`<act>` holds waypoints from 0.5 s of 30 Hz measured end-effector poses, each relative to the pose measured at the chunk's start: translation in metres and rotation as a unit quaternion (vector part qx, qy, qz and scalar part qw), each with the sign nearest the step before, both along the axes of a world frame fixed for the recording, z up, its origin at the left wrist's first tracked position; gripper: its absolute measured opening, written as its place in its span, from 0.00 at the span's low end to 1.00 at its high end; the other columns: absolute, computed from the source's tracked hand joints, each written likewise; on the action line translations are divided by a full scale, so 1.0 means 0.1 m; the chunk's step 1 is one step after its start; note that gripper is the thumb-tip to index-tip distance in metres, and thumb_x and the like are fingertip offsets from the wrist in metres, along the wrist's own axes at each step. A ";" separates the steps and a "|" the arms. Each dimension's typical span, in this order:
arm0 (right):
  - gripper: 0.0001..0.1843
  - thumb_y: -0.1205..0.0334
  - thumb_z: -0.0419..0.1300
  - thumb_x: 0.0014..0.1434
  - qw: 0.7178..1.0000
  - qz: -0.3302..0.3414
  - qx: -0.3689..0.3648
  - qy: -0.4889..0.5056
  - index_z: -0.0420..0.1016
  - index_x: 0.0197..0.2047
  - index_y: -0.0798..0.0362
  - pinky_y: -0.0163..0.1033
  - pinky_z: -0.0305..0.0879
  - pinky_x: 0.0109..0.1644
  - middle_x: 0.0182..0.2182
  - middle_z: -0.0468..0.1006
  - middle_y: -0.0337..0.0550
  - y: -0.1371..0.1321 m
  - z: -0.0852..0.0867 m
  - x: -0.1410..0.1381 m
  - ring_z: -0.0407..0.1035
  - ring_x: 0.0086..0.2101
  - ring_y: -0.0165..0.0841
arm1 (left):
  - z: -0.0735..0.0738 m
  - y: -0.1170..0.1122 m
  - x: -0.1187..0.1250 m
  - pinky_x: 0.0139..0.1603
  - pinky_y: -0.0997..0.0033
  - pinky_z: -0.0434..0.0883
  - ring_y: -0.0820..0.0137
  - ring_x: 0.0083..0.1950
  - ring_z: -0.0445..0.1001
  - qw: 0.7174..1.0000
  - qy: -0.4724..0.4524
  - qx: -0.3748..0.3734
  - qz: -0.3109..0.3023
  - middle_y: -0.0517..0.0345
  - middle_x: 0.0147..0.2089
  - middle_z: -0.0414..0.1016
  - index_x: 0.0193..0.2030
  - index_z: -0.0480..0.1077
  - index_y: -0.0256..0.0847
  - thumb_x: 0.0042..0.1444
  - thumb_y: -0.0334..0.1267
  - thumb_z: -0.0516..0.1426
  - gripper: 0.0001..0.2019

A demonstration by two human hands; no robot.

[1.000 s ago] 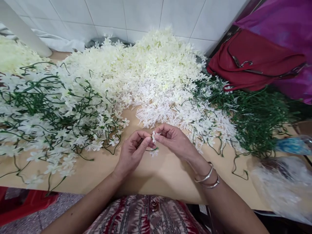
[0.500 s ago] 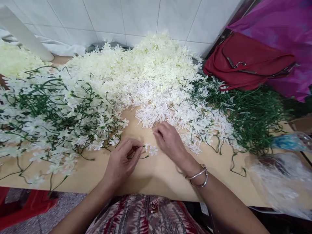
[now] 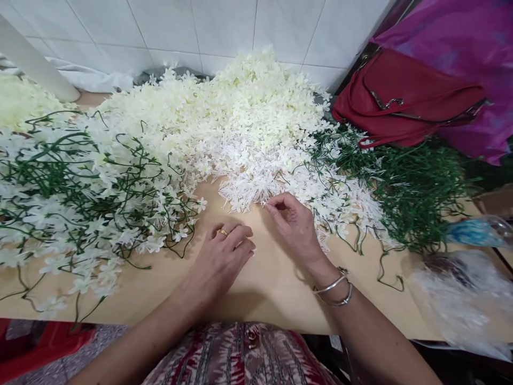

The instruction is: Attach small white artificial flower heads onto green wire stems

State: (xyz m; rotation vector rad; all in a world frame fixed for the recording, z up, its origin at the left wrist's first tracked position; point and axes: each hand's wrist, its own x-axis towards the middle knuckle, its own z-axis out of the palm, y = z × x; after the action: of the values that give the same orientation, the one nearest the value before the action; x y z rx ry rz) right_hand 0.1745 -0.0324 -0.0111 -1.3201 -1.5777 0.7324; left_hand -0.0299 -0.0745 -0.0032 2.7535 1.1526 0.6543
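Observation:
My left hand hovers palm down over the bare tabletop, its fingers curled. A small white tip peeks out at its fingertips; whatever else is under the palm is hidden. My right hand pinches thumb and forefinger together at the front edge of a heap of loose white artificial flowers with thin white stalks. Too small to name is what lies in that pinch. Left of my hands spreads a pile of white artificial flowers on green stems. Bare green stems are heaped to the right.
A red handbag rests behind the green stems, against a purple bag. Clear plastic bags lie at the table's right edge. White tiled wall closes off the back. A red stool stands at lower left.
My left hand has turned palm down and moved slightly right; the green stem with white flowers it held is now out of sight. My right hand has shifted right, pinching at the heap's edge.

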 end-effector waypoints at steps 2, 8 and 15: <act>0.05 0.63 0.62 0.67 1.000 -0.003 0.000 0.010 0.76 0.37 0.49 0.40 0.67 0.43 0.33 0.78 0.39 0.00 -0.01 0.00 0.71 0.36 0.35 | 0.02 0.03 0.00 0.56 0.55 0.64 0.58 0.53 0.78 1.000 -0.026 -0.012 0.006 0.54 0.50 0.84 0.43 0.78 0.44 0.69 0.33 0.60 0.05; 0.02 0.63 0.64 0.66 0.997 -0.027 0.001 0.072 0.76 0.39 0.48 0.41 0.67 0.45 0.34 0.79 0.38 0.00 -0.01 -0.01 0.71 0.37 0.34 | 0.13 0.17 0.01 0.47 0.63 0.70 0.65 0.42 0.79 0.939 -0.256 -0.219 0.066 0.56 0.41 0.83 0.41 0.76 0.43 0.68 0.36 0.59 0.05; 0.02 0.62 0.66 0.65 0.991 0.010 -0.048 0.121 0.77 0.39 0.49 0.42 0.65 0.45 0.33 0.77 0.38 0.00 -0.03 -0.02 0.68 0.36 0.33 | 0.10 0.31 0.02 0.44 0.69 0.76 0.68 0.39 0.80 0.759 -0.504 -0.386 0.144 0.56 0.42 0.81 0.46 0.77 0.41 0.63 0.46 0.64 0.11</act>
State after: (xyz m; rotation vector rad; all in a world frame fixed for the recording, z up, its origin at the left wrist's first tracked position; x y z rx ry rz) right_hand 0.1723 -0.0320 -0.0145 -1.2348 -1.3769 0.9533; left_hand -0.0280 -0.0434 0.0069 1.2012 1.1333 1.1336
